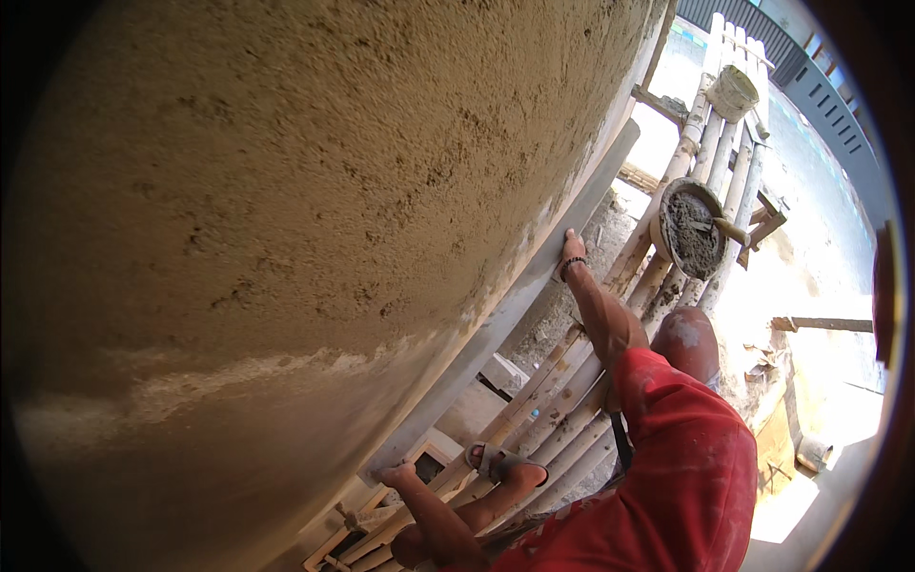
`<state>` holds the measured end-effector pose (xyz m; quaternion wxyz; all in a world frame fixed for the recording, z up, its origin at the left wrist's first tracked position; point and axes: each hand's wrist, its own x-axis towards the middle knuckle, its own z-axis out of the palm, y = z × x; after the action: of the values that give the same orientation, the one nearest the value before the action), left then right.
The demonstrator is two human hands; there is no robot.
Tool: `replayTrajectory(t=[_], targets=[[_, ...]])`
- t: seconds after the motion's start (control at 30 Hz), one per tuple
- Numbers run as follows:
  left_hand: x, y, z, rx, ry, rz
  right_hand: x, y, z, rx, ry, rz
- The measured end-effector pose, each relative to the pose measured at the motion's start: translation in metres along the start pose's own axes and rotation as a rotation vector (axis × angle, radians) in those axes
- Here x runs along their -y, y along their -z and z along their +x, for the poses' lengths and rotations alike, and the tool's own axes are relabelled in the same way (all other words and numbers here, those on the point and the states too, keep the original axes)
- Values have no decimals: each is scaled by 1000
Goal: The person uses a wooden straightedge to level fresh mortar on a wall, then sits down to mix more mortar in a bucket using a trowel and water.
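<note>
A long grey straightedge (477, 341) lies on a slant along the face of a rough plastered wall (315, 191). My right hand (573, 247), with a dark beaded bracelet at the wrist, grips its outer edge toward the far end. Near the other end, my left hand (396, 473) is closed on the same edge; its fingertips are partly hidden. Behind my right arm, a round basin (660, 234) of wet grey mortar (688, 250) rests on the scaffold poles. A trowel (730, 230) lies in it, its wooden handle over the rim.
I am on a scaffold of round poles (570, 405) with gaps between them. A mortar-stained bucket (733, 93) stands at the far end. My sandalled foot (505, 464) is on the poles near my left hand. A wooden beam (824, 325) juts in at the right.
</note>
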<state>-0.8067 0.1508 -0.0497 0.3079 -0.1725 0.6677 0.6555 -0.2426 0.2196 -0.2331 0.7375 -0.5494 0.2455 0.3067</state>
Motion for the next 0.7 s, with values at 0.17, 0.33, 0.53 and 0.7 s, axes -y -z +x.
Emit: replayTrajectory(t=[0.17, 0.33, 0.53, 0.7], targets=[[62, -7, 53, 264, -23, 9, -55, 24, 104, 24, -11, -42], [47, -22, 78, 215, -108, -141, -93, -8, 91, -35, -24, -78], [90, -29, 64, 195, -85, -31, -38, -17, 94, 10, -9, -38], [127, -39, 42, 96, -267, 303, 55, -36, 110, 71, 173, -60]])
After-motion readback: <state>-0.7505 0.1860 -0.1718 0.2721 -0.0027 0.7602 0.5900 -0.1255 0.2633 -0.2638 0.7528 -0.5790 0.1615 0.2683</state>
